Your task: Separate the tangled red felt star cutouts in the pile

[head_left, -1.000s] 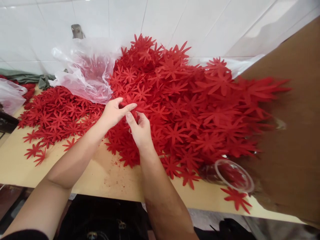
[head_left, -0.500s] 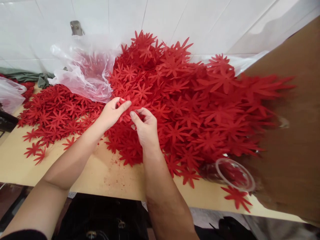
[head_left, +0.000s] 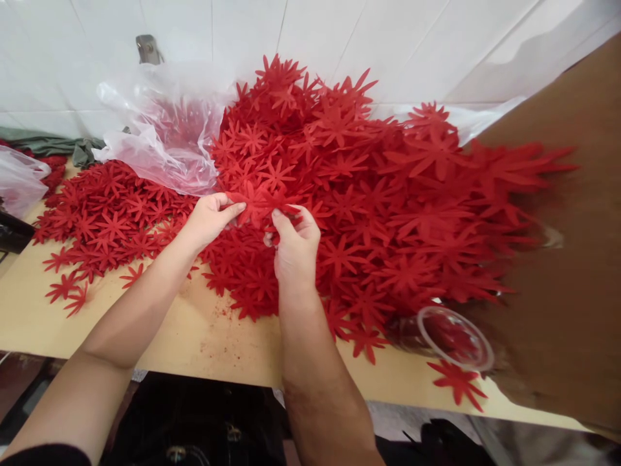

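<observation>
Flower (head_left: 253,202): thin, red, long-petalled, held over the pile (head_left: 369,194); single or layered, cannot tell. Left hand (head_left: 212,220): thumb and fingers pinched on its left side. Right hand (head_left: 297,244): pinched on its right. Pile: matte, star-shaped, overlapping. Bag (head_left: 167,152): crumpled translucent plastic. Cup (head_left: 421,325): clear, round-rimmed, lying sideways. Table (head_left: 184,336): smooth, pale, red-specked.

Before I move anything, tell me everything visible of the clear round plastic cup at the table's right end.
The clear round plastic cup lies on its side on the pale yellow tabletop, mouth turned rightward and toward the viewer. It looks see-through, its rim thick. The base end is lost against the pile of red petalled cutouts; whether the red seen through the mouth lies inside is unclear. A loose red cutout lies by its rim.
</observation>
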Tool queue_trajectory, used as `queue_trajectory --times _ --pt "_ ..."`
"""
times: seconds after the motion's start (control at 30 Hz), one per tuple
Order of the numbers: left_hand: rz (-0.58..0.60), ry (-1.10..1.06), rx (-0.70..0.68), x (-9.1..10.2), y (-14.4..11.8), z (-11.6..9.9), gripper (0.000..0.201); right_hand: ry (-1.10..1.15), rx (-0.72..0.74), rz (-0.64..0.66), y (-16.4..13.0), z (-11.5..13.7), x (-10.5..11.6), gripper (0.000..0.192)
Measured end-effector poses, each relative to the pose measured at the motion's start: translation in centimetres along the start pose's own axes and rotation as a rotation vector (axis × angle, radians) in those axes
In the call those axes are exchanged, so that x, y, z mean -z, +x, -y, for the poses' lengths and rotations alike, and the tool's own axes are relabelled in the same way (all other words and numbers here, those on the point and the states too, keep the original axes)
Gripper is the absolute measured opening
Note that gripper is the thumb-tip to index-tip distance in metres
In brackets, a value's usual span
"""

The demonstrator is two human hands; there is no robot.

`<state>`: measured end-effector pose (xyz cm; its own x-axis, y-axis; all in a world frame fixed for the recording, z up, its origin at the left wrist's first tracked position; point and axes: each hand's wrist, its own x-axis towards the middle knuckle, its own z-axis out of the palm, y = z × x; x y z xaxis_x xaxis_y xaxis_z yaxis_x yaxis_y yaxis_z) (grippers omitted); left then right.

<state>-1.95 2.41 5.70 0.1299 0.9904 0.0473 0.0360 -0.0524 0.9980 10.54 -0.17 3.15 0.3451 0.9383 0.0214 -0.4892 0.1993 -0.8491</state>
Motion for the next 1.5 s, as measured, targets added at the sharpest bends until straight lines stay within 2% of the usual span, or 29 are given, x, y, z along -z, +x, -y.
queue_trajectory --times 0.17,0.3,0.43,0.57,0.63,0.7,0.8,0.87,0.9,0.97,1.03,1.13,1.23,1.33,1.5 --pt "-0.072 0.029 -0.070 -0.3 0.2 0.7 0.022 0.060 -0.030 0.039 0.3 0.1 0.3 0.022" --pt "-0.058 0.040 -0.110 -0.4 0.3 0.8 0.034 0.071 -0.071 0.125 0.2 0.0 0.3 0.027" --pt "0.035 -0.069 -0.093 -0.7 0.0 0.6 0.039 0.021 -0.105 0.199 0.1 -0.3 0.2 0.030" --pt "0.131 -0.023 -0.070 -0.3 -0.1 0.5 0.033 0.000 -0.104 0.088 0.3 -0.1 0.4 0.032" --pt "0.088 0.041 -0.087 0.3 0.3 0.6 0.028 0.007 -0.097 0.043 0.4 0.0 0.5 0.034" --pt "-0.001 0.190 -0.160 0.9 0.7 0.7 0.021 0.018 -0.099 0.051 0.5 0.1 0.5 0.035" --pt "-0.195 0.496 -0.344 1.3 1.0 0.5 0.033 0.057 -0.119 0.066 0.5 0.1 0.5 0.037" --pt "-0.250 0.571 -0.430 1.0 0.6 0.2 0.037 0.084 -0.142 0.030 0.5 0.2 0.5 0.038" --pt "-0.219 0.547 -0.428 0.7 0.3 0.1 0.036 0.094 -0.145 0.001 0.6 0.2 0.5 0.039" --pt "-0.095 0.444 -0.340 -0.2 -0.5 -0.1 0.037 0.106 -0.130 -0.036 0.5 0.2 0.5 0.038" --pt "0.009 0.347 -0.237 -1.1 -1.1 0.0 0.036 0.113 -0.099 -0.025 0.4 0.2 0.3 0.036" --pt "0.072 0.203 -0.213 -2.0 -1.1 0.5 0.023 0.116 -0.071 0.026 0.1 0.1 0.1 0.033" --pt "0.012 0.135 -0.235 -2.2 -0.7 0.7 0.012 0.114 -0.057 0.021 0.0 0.2 0.0 0.033" --pt "-0.084 0.194 -0.239 -2.0 -0.5 0.3 0.009 0.113 -0.047 -0.020 0.0 0.3 0.1 0.034" --pt "-0.055 0.311 -0.213 -2.1 -0.7 -0.1 0.032 0.099 -0.044 -0.035 0.3 0.3 0.4 0.034"
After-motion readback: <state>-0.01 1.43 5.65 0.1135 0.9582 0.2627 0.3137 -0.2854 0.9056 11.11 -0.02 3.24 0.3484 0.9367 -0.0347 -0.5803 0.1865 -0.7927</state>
